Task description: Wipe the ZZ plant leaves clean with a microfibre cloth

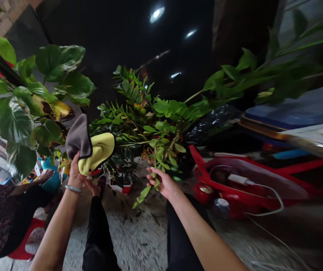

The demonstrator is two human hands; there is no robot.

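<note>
A two-sided cloth (pixel 100 148), grey on one face and yellow on the other with a dark edge, is bunched up in my left hand (pixel 76 174), whose wrist wears a pale bangle. My right hand (pixel 161 183) closes its fingers round a thin leafy stem (pixel 143 195) that hangs downward at the front of a plant. Behind both hands spreads the green plant (pixel 164 124), with small glossy leaves and a few brown ones. Just left of the cloth are the big leaves of another plant (pixel 17 120), some of them yellowed.
On the right stands a red plastic frame (pixel 251 180) holding a white charger (pixel 238 179) with a cable. A clear bottle (pixel 222 207) is below it. At the left a person (pixel 2 222) sits on a red stool (pixel 27 241). Dead leaves litter the concrete floor (pixel 133 241).
</note>
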